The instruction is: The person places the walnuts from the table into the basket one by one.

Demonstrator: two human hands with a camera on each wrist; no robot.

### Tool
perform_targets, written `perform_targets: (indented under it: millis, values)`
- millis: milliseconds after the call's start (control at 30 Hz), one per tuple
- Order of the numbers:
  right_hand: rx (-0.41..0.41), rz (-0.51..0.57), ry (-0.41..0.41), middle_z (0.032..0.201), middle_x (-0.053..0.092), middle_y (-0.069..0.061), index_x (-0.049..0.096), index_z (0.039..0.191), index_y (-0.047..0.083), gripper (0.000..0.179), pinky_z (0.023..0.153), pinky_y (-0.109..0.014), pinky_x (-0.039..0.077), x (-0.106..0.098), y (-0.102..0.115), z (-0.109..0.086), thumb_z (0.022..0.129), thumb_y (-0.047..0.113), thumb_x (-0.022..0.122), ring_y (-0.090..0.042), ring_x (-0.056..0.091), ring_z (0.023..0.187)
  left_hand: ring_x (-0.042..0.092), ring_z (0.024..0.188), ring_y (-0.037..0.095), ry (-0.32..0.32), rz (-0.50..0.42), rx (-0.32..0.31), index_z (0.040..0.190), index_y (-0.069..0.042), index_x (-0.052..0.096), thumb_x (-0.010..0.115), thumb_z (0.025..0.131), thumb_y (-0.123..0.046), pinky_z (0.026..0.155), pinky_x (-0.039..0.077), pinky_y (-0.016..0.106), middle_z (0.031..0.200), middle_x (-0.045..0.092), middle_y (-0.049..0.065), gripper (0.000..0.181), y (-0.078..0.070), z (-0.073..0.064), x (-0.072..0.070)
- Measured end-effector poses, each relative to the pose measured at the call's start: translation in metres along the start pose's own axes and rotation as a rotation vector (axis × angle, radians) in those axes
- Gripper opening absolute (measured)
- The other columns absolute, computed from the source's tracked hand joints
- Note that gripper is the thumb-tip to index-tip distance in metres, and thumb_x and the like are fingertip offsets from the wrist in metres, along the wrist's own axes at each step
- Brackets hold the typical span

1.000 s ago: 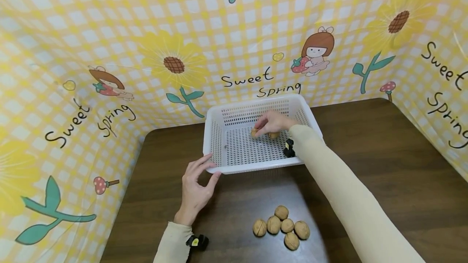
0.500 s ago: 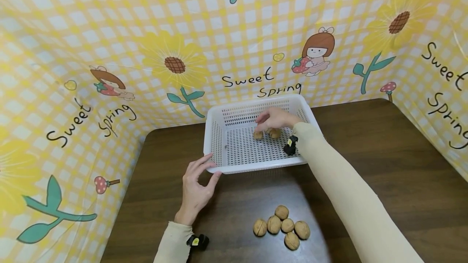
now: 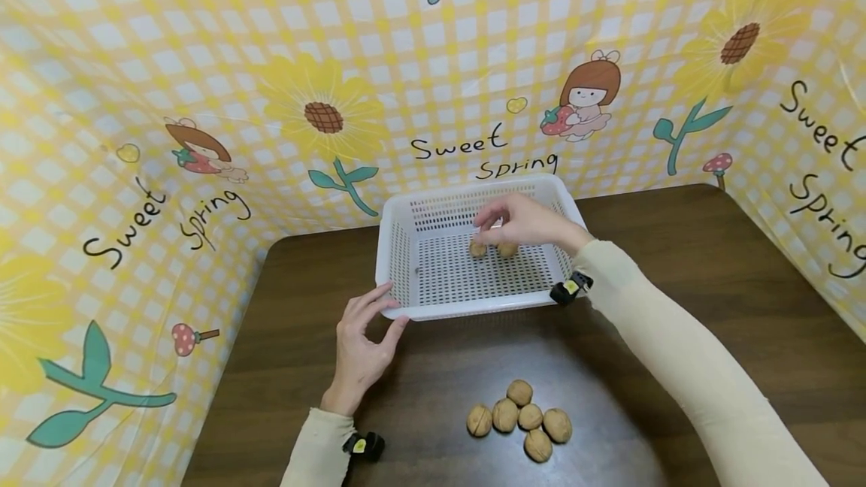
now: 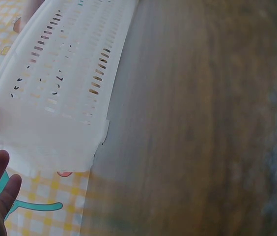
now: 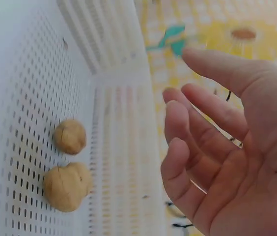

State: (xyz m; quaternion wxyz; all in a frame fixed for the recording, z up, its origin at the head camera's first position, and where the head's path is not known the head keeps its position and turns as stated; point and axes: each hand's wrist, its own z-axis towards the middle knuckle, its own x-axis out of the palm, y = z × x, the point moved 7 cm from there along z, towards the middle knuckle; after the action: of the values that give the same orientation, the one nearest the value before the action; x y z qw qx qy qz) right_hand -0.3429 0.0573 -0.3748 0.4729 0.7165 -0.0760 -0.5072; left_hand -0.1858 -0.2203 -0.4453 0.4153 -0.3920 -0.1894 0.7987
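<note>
While I watch through the head camera, one white basket [image 3: 473,312] sits toward 12 o'clock on the table [image 3: 318,273], against the checked cloth [image 3: 440,43]. My left hand [image 3: 361,348] is at its 7 o'clock corner, thumb and fingers spread wide, touching the rim. My right hand [image 3: 524,220] comes in from 4 o'clock over the basket; its fingers are loosely bent, thumb apart, holding nothing, and I see it apart from the nuts [image 5: 69,136] inside. I count at least two of those, just 12 o'clock of the basket's middle; one lump may be two overlapping, I cannot tell. Six walnuts [image 3: 504,415] lie bunched on the table, between 5 and 6 o'clock from the basket.
</note>
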Motion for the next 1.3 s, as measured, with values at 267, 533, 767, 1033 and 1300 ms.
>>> perform_targets:
  millis: [267,533,767,1033,1300]
  values:
    - [-0.193,0.033,0.0,0.107,0.081,0.001,0.081,0.114,0.015,0.023,0.068,-0.026,0.053,0.02,0.036,-0.052,0.093,0.023,0.083,-0.014,0.069,0.08,0.065,0.117,0.029,-0.016,-0.004,0.016,0.104,-0.01,0.081,0.087,0.086,-0.01,0.102,0.044,0.02,0.134,0.075,0.014,0.019,0.001,0.0,-0.001]
    - [-0.276,0.107,0.059,0.098,0.079,0.006,0.081,0.112,0.016,0.022,0.062,-0.025,0.052,0.056,0.039,-0.088,0.092,0.024,0.084,-0.006,0.066,0.07,0.065,0.117,0.032,-0.033,-0.008,0.035,0.105,-0.01,0.081,0.089,0.083,-0.008,0.103,0.044,0.021,0.133,0.075,0.016,0.023,-0.004,0.002,-0.003]
    - [-0.295,0.163,0.116,0.097,0.08,0.001,0.079,0.112,0.019,0.021,0.057,-0.022,0.05,0.084,0.022,-0.114,0.092,0.024,0.085,-0.001,0.06,0.064,0.065,0.117,0.031,-0.026,-0.019,0.023,0.106,-0.009,0.08,0.087,0.086,-0.01,0.103,0.044,0.02,0.135,0.074,0.015,0.021,-0.001,0.003,-0.002]
    - [-0.272,0.231,0.199,0.09,0.079,0.003,0.079,0.109,0.013,0.019,0.052,-0.018,0.048,0.108,-0.009,-0.146,0.094,0.024,0.083,0.004,0.059,0.063,0.065,0.116,0.03,-0.024,-0.011,0.024,0.105,-0.007,0.08,0.086,0.086,-0.009,0.102,0.044,0.02,0.134,0.074,0.015,0.02,0.001,0.002,-0.001]
    - [-0.158,0.305,0.256,0.102,0.08,-0.009,0.078,0.116,0.012,0.027,0.054,-0.016,0.047,0.119,-0.047,-0.18,0.092,0.021,0.084,0.005,0.056,0.063,0.065,0.117,0.03,-0.018,-0.005,0.038,0.105,-0.008,0.08,0.086,0.086,-0.009,0.103,0.044,0.02,0.135,0.074,0.014,0.02,0.001,-0.001,0.0]
